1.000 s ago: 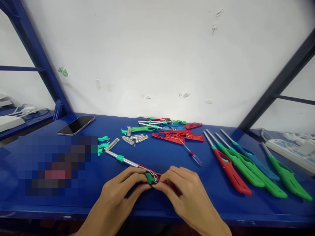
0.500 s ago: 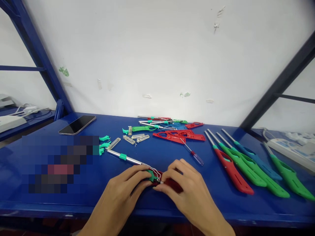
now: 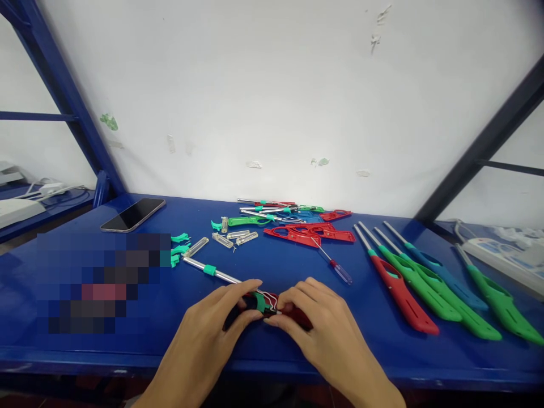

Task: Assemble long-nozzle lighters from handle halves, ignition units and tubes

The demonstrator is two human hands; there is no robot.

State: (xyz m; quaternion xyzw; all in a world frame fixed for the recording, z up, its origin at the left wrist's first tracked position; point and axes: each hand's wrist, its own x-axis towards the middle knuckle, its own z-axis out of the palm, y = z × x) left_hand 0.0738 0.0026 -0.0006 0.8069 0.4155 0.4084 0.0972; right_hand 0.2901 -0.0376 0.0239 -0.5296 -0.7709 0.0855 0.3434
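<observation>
Near the front of the blue table, a partly open red gas lighter (image 3: 301, 318) lies between my hands. Its metal tube (image 3: 221, 275), with a green collar, points to the far left. A green trigger (image 3: 259, 302) and thin white wires (image 3: 269, 299) show in its handle. My left hand (image 3: 212, 323) is closed on the lighter at the trigger, thumb and fingers on either side of it. Thumb and forefinger of my right hand (image 3: 327, 320) pinch it where the wires end. That hand covers much of the red handle, and the exact part between the fingertips is hidden.
Finished-looking lighters (image 3: 403, 283) lie at the right. A screwdriver (image 3: 340, 272) rests ahead of my right hand. Red handle shells (image 3: 293, 232), clear fuel tanks (image 3: 223, 241) and green triggers (image 3: 181, 249) lie further back. A phone (image 3: 134, 215) is at the back left, above a blurred patch.
My left forefinger has lifted and moved up from the trigger, showing more of the green part. The metal tube has shifted slightly left. My right hand keeps its pinch.
</observation>
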